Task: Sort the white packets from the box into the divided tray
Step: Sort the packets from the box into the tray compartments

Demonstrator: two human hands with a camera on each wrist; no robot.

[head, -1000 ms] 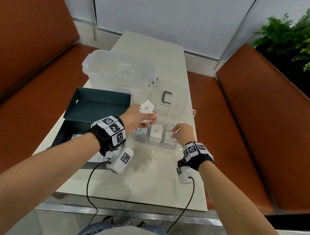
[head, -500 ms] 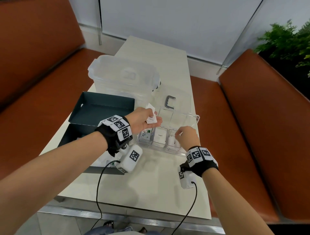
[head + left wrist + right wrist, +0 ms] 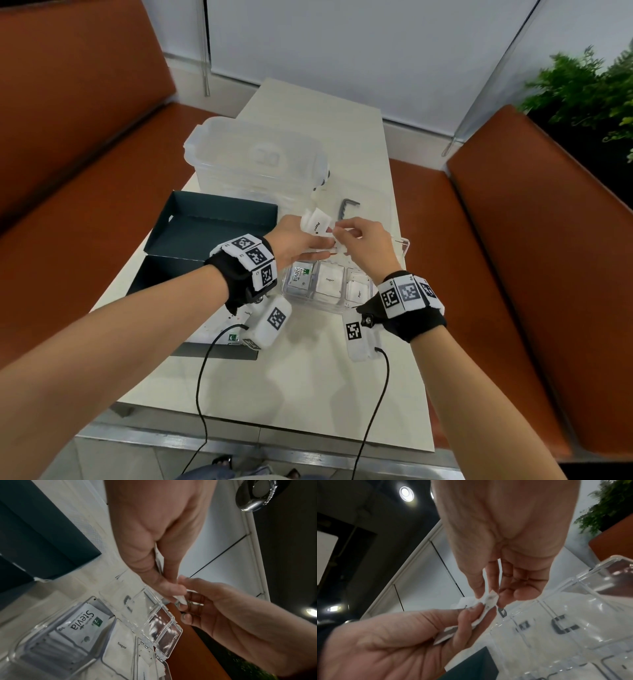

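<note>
Right now my left hand (image 3: 295, 240) holds a small bunch of white paper packets (image 3: 317, 222) above the far left part of the clear plastic divided tray (image 3: 404, 244), thumb and fingers curled round them. The top packet carries small black print, too blurred for me to be sure of the word. My right hand (image 3: 364, 245) meets the left one over the tray: its thumb and forefinger pinch the edge of one packet from the bunch, as the right wrist view shows, while the other fingers (image 3: 524, 593) hang loosely curled.

Below my hands the tray sits on the pale rectangular table (image 3: 308, 394). Its near row holds a white Stevia packet with a green mark (image 3: 301, 275) in the left compartment, a white packet printed Sugar (image 3: 329, 281) in the middle one, and more white packets (image 3: 358, 291) in the right one. The far compartments look clear in the left wrist view.

To my left lies the open dark teal cardboard box (image 3: 212, 222), partly hidden by my left forearm. Beyond it stands a lidded translucent plastic container (image 3: 255, 154), and a dark metal hex key (image 3: 346, 207) lies just past the tray.
</note>
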